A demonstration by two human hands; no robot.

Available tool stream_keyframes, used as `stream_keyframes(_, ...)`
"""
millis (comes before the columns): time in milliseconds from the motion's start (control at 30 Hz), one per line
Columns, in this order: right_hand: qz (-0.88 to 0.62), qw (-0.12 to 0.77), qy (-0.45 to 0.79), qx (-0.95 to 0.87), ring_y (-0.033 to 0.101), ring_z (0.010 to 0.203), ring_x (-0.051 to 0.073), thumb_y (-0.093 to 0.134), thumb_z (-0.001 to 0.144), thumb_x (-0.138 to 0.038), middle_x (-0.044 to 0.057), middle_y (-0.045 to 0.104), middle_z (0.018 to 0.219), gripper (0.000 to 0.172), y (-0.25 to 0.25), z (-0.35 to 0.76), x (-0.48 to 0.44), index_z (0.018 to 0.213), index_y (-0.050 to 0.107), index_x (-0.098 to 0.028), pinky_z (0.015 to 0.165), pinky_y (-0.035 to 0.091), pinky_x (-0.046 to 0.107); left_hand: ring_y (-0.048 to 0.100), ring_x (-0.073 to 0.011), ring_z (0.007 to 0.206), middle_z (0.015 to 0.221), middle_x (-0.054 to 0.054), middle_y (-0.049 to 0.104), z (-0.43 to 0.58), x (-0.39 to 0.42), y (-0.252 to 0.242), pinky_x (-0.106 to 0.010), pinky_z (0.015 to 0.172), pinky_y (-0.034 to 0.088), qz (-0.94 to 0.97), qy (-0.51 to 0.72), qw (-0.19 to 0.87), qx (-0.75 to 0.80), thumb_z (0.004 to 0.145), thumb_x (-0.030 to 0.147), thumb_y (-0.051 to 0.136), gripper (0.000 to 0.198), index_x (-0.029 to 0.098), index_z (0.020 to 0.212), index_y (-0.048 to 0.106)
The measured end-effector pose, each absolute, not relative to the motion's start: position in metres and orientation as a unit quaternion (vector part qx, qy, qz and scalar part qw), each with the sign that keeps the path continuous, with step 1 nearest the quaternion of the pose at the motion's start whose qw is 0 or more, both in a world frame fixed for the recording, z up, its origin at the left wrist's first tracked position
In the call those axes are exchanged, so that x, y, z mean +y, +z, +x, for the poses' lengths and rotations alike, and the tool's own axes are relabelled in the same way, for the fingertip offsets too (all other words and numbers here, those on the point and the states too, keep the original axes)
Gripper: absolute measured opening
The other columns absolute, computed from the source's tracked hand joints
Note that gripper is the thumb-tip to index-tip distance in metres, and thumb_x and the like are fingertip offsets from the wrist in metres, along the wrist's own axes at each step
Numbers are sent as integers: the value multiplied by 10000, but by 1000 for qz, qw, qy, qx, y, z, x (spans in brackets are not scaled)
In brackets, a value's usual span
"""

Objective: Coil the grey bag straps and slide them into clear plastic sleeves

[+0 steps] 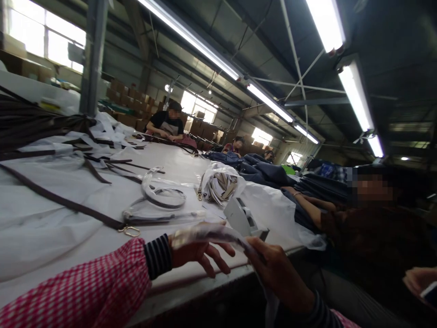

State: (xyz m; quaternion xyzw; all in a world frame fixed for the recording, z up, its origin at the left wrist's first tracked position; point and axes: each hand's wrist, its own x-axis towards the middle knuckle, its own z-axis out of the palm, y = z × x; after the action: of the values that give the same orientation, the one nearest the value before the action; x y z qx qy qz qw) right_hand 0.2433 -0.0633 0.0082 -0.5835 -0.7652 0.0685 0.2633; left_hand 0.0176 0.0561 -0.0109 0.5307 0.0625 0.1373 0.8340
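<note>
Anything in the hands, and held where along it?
A plastic-wrapped strip: the right hand grips it partway along, a tail hanging below. It passes over the left hand, whose grip is unclear.

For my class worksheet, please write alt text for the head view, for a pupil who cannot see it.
The right hand grips a shiny strip that passes in front of the open left hand. Brown straps, a bagged bundle and a grey device lie on the white table; other people are around it.
</note>
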Motion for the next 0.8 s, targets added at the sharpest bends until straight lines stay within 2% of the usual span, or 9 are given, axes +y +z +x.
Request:
stream_keyframes(67,-570,276,-22,-774,685,830,196,472,1009,-222,50,726,897,195,6,255,-65,1078,654,-202,737,486,279,739,-223,660,1040,-160,760,26,41,-13,-239,511,534,540,109,831,76,852,528,724,449,173,1126,709)
stream_keyframes(167,-526,289,-146,-787,699,881,221,456,969,-142,79,726,934,219,8,271,-65,1081,639,-180,790,524,310,636,-141,471,753,-121,756,40,21,-24,-181,435,443,533,73,839,83,862,460,729,389,120,1050,728)
stream_keyframes(233,-514,298,-215,-775,708,869,232,445,941,-106,95,727,930,247,12,282,-64,1089,634,-160,784,544,324,600,-113,452,674,-101,725,47,11,-31,-157,418,413,533,69,839,80,874,444,716,378,81,979,741)
stream_keyframes(333,-533,326,-276,-731,725,901,250,430,892,-50,118,743,976,317,14,300,-62,1112,640,-139,805,564,344,612,-97,499,692,-88,716,53,3,-38,-141,465,428,526,112,839,85,923,436,673,351,89,928,725)
stream_keyframes(433,-547,347,-279,-709,725,994,254,408,869,-22,124,753,1057,402,13,313,-61,1159,660,-143,878,564,359,591,-90,499,688,-73,692,57,-2,-40,-151,484,412,521,161,833,92,970,446,616,354,103,920,692)
stream_keyframes(567,-548,384,-237,-704,718,1041,236,409,859,-27,111,756,1099,431,8,315,-60,1166,681,-157,913,553,338,470,-63,448,664,-41,631,57,-12,-34,-162,437,297,553,175,810,84,986,427,586,325,113,937,654)
stream_keyframes(667,-543,423,-185,-701,727,987,216,410,814,-21,84,763,1052,445,6,310,-55,1130,685,-168,866,550,302,307,-54,475,617,37,473,54,-21,-22,-180,434,185,568,187,796,94,978,446,597,316,138,926,635)
stream_keyframes(733,-546,441,-155,-695,731,922,207,416,817,-31,66,766,993,413,6,306,-50,1093,685,-177,803,544,280,262,-70,514,613,56,395,51,-24,-13,-188,452,174,581,198,783,103,981,483,580,342,153,909,629)
stream_keyframes(800,-552,448,-141,-689,730,882,206,433,864,-65,61,765,954,346,8,302,-46,1069,685,-183,768,534,272,265,-79,517,602,53,390,48,-24,-7,-189,453,193,592,217,765,131,966,544,576,399,161,873,638)
